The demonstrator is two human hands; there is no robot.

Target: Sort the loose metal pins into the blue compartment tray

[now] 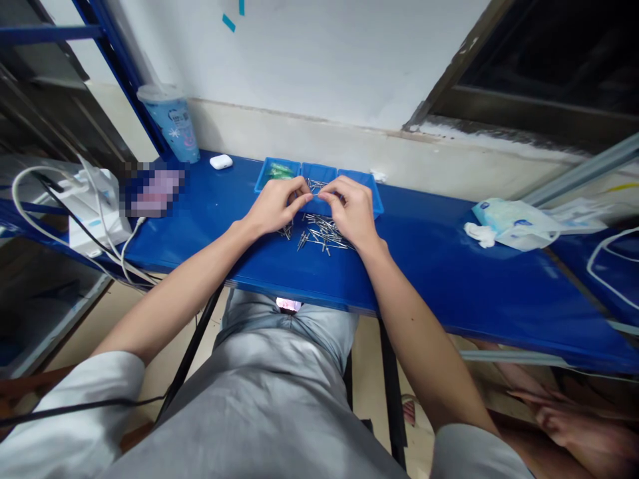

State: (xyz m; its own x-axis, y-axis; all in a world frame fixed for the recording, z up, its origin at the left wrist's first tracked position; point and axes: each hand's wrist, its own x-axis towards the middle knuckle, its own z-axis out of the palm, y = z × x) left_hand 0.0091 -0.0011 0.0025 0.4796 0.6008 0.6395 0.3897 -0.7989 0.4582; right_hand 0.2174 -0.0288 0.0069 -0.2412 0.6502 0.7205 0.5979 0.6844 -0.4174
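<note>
My left hand (280,203) and my right hand (353,207) meet above the table, fingertips pinched together. Between them is a small thin metal piece (315,193), which looks like a blind rivet. Below my hands lies a loose pile of similar rivets (327,233), with several more partly hidden by my left hand. Just behind stand three blue plastic bins. The left bin (260,178) contains something green and shiny, and metal rivets show in the middle bin (319,171). My right hand covers much of the right bin (378,194).
On the blue table (429,266), a patterned cup (174,126), white earphone case (221,161) and white power strip with cables (97,213) stand left. A tissue pack (516,223) lies right. The wall rises behind. Another person's hand (574,412) shows at lower right.
</note>
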